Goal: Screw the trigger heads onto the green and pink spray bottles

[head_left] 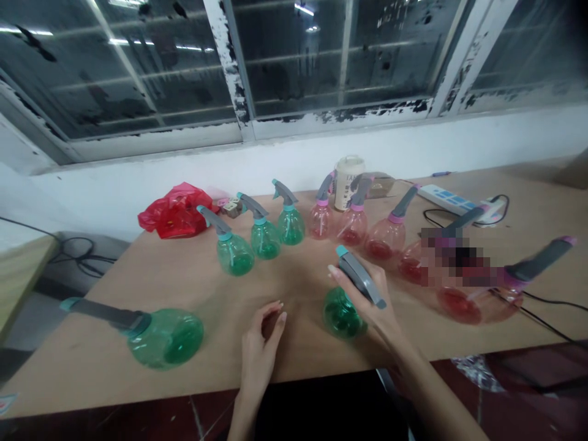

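At our far left, near the front of the brown table (294, 278), we have one outlying green bottle (165, 337) with a grey spray head and some darker green showing in its base. Further back, a crumpled red plastic bag (177, 211) lies near the wall (285, 156). Just right of it, we see a row of three green bottles (265, 240), each with a grey trigger head and a turquoise collar.

Our left hand (263, 340) hovers by the front edge, released and gripping nothing, its fingers loosely curled and its thumb apart from them. It is between the outlying green bottle and the held green bottle (342, 313). That held one is right of centre, near the front edge, and our right hand (367, 288) grasps it around its grey spray head.

Behind our right hand, five pink bottles (384, 239) run in a line back to front toward the right, and a pixelated patch hides parts of the nearer two. A pale cup (348, 184) is behind the furthest ones. At our far right, we have a white power strip (452, 201) with black cables (551, 331) trailing nearby.
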`<control>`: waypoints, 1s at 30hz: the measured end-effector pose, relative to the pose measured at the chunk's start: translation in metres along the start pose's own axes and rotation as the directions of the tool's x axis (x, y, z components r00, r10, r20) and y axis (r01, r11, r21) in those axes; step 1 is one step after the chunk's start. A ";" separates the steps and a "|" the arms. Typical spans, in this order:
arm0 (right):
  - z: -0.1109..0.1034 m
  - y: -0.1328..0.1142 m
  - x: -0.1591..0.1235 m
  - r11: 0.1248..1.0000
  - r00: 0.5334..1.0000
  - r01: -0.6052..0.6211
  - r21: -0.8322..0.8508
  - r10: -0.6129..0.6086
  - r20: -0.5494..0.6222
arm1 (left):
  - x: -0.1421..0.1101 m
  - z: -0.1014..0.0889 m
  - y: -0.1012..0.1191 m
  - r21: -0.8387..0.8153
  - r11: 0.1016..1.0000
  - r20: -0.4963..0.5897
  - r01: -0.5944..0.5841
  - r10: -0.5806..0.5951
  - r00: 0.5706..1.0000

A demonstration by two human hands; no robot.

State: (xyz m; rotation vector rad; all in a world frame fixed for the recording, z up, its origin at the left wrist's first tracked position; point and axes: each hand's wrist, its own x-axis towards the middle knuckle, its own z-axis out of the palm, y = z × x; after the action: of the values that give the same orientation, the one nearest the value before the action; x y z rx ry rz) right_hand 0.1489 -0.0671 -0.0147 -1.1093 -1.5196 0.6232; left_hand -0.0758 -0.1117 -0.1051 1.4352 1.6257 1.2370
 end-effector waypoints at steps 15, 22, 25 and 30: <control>-0.005 0.002 -0.007 0.984 0.983 -0.093 0.155 0.066 0.171 | 0.000 0.000 0.004 0.030 1.000 0.027 0.006 -0.007 1.000; -0.001 0.011 -0.007 0.968 0.983 -0.128 0.217 0.094 0.156 | -0.001 0.000 0.004 0.034 0.999 0.033 0.011 -0.013 0.999; 0.001 0.014 -0.007 0.954 0.983 -0.134 0.267 0.093 0.160 | -0.001 0.000 0.003 0.031 0.999 0.032 0.010 -0.011 0.999; 0.002 0.014 -0.007 0.950 0.980 -0.146 0.276 0.100 0.174 | 0.000 -0.001 0.006 0.052 0.998 0.035 0.021 -0.023 0.999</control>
State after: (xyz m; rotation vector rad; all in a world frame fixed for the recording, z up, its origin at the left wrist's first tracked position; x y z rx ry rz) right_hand 0.1511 -0.0669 -0.0306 -0.9523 -1.4438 1.0060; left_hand -0.0743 -0.1123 -0.0997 1.4593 1.6556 1.1583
